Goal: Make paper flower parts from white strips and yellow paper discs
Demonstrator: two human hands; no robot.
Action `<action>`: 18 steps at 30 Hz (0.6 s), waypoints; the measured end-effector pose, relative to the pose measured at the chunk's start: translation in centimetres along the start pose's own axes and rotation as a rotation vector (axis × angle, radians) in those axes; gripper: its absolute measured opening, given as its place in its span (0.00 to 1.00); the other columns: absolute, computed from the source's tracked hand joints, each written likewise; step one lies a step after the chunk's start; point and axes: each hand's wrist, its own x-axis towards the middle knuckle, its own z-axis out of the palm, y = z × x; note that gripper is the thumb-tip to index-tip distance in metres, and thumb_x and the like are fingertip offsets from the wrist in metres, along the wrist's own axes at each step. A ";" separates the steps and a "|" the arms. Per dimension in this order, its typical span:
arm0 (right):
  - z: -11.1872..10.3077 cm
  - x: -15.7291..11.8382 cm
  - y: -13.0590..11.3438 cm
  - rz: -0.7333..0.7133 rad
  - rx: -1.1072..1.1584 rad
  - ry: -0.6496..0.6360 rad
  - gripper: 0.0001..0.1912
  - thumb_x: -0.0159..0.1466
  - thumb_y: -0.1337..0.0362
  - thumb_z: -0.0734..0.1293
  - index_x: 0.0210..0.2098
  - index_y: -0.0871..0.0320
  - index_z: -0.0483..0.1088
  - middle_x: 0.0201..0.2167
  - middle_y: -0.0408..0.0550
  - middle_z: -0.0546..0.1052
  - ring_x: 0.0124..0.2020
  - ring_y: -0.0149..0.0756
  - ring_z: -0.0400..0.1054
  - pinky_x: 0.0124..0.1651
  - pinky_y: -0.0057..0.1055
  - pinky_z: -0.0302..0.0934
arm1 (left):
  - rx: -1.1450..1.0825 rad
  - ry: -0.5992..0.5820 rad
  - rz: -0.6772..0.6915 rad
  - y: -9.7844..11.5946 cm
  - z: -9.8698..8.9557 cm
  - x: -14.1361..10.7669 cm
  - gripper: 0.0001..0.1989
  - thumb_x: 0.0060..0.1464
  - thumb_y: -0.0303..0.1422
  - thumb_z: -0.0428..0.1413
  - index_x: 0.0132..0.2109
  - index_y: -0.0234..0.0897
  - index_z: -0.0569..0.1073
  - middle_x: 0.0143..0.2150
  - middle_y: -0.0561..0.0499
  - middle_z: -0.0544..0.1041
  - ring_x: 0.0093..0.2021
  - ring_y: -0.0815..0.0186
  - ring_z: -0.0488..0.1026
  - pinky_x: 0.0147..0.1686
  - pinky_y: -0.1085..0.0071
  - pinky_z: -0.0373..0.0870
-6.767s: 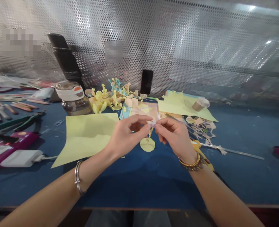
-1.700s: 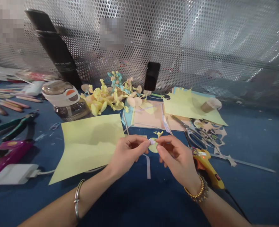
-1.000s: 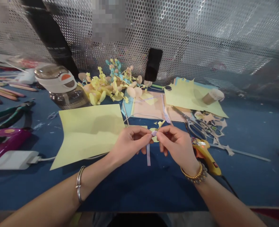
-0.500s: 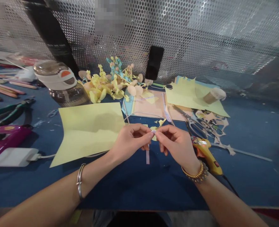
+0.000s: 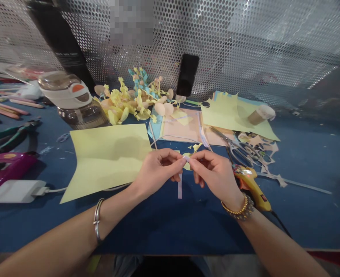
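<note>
Fingertips of my left hand [image 5: 161, 167] and my right hand [image 5: 212, 169] meet over the middle of the table. Both pinch a narrow pale lilac paper strip [image 5: 180, 187], whose tail hangs below my left fingers. At the pinch the strip looks folded or curled; the detail is too small to tell. Yellow paper scraps [image 5: 197, 147] lie just beyond my fingertips. Left of my left hand is a large yellow paper sheet [image 5: 112, 157]. Close to my right wrist rests a yellow glue gun [image 5: 249, 182].
Scissors [image 5: 239, 150] and paper offcuts [image 5: 266, 148] lie right, near a yellow sheet [image 5: 224, 111] bearing a small roll [image 5: 260, 115]. Paper flowers [image 5: 129, 102] and a lidded bottle [image 5: 74, 100] stand behind. A phone [image 5: 188, 75] leans on the mesh. Pliers [image 5: 14, 136] and a white adapter [image 5: 17, 191] are left.
My hands stay in nearly the same place, still pinching the lilac strip. A little more of the strip shows between the fingertips. The whole view has shifted slightly.
</note>
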 end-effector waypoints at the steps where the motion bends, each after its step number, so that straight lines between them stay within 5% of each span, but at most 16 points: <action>1: 0.0 0.0 0.0 0.000 -0.002 -0.002 0.08 0.62 0.60 0.66 0.29 0.57 0.71 0.13 0.37 0.68 0.13 0.24 0.60 0.15 0.21 0.58 | -0.001 -0.002 -0.002 0.0 0.0 0.0 0.08 0.52 0.35 0.60 0.31 0.35 0.74 0.22 0.55 0.72 0.19 0.74 0.70 0.20 0.79 0.69; 18: 0.0 0.0 -0.1 0.004 -0.008 -0.007 0.08 0.62 0.61 0.66 0.28 0.58 0.71 0.14 0.36 0.68 0.13 0.23 0.61 0.15 0.20 0.57 | 0.015 -0.014 -0.011 -0.1 -0.1 0.1 0.08 0.52 0.35 0.60 0.30 0.36 0.75 0.21 0.56 0.70 0.17 0.75 0.67 0.18 0.79 0.64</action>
